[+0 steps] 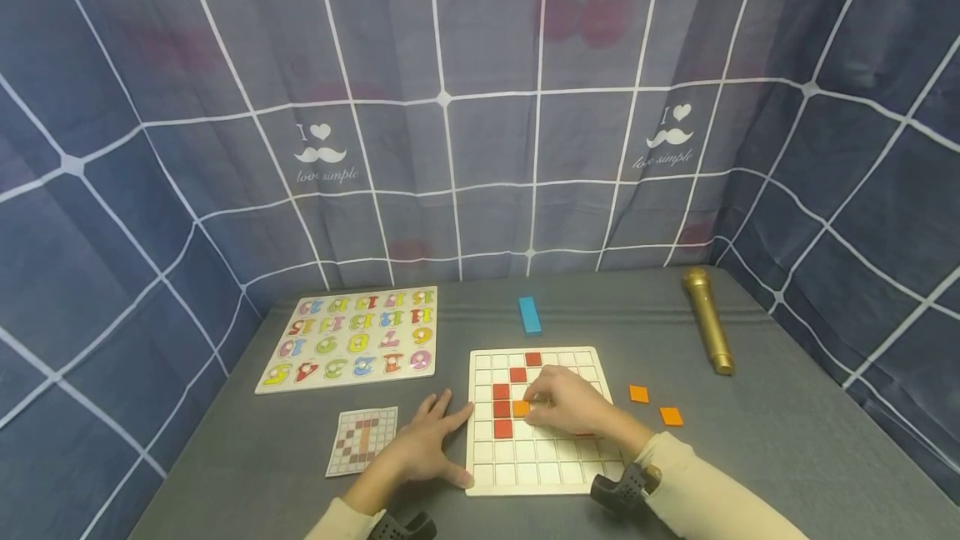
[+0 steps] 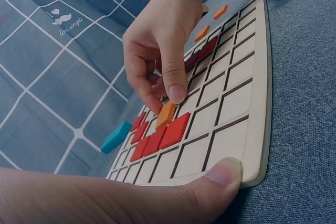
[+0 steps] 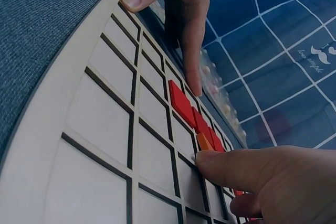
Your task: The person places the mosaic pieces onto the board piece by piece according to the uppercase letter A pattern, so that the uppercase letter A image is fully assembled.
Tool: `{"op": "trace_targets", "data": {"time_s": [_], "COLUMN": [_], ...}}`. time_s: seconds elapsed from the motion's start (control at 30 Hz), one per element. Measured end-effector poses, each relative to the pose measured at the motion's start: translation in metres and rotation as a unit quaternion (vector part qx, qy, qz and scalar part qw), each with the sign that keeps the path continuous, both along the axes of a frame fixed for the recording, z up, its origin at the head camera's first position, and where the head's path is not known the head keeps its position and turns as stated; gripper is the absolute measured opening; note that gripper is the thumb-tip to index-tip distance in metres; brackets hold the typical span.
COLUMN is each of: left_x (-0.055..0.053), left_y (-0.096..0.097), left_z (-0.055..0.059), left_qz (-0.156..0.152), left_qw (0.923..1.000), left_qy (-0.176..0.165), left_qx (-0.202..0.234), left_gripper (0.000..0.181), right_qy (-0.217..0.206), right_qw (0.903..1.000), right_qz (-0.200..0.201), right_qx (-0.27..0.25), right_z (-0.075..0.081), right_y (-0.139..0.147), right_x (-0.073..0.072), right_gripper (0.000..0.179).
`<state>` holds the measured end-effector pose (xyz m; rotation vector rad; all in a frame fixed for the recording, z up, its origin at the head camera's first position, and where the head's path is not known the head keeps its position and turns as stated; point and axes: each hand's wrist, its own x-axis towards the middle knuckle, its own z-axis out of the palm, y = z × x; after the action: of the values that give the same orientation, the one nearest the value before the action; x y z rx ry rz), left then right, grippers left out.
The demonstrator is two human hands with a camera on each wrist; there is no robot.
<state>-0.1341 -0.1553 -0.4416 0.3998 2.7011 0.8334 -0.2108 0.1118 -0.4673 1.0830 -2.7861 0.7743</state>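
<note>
My right hand (image 1: 567, 402) pinches an orange square tile (image 2: 165, 115) between thumb and fingers, low over the white grid board (image 1: 542, 473). That tile stands right beside a column of red tiles (image 1: 502, 409) set in the board's squares. More red tiles lead up to the far edge, and dark red ones (image 2: 202, 53) lie partly hidden under my right hand. At the board's left edge my left hand (image 1: 426, 445) spreads its fingers. Its thumb (image 2: 223, 174) rests on the near left corner, with the index fingertip at the left side.
Two loose orange tiles (image 1: 639, 393) lie right of the board. Beyond it is a blue block (image 1: 529, 316). A gold microphone (image 1: 708, 321) stands out at the far right. On the left are a number puzzle (image 1: 352, 336) and a pattern card (image 1: 363, 441). A checked curtain (image 1: 487, 140) surrounds the table.
</note>
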Motion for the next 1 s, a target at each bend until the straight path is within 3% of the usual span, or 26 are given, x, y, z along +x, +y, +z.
{"op": "trace_targets", "data": {"time_s": [1.0], "left_x": [-0.0015], "left_y": [-0.0001], "left_z": [-0.0025], "left_qz": [0.004], "left_qw": [0.9999], "left_qy": [0.006], "left_qx": [-0.007], "left_gripper": [0.103], "right_qy": [0.001], "right_qw": [0.9995], "right_qz": [-0.022], "right_qx": [0.022], "right_z": [0.0010], "right_y": [-0.0026], "right_x": [0.0022], "right_gripper": [0.022]}}
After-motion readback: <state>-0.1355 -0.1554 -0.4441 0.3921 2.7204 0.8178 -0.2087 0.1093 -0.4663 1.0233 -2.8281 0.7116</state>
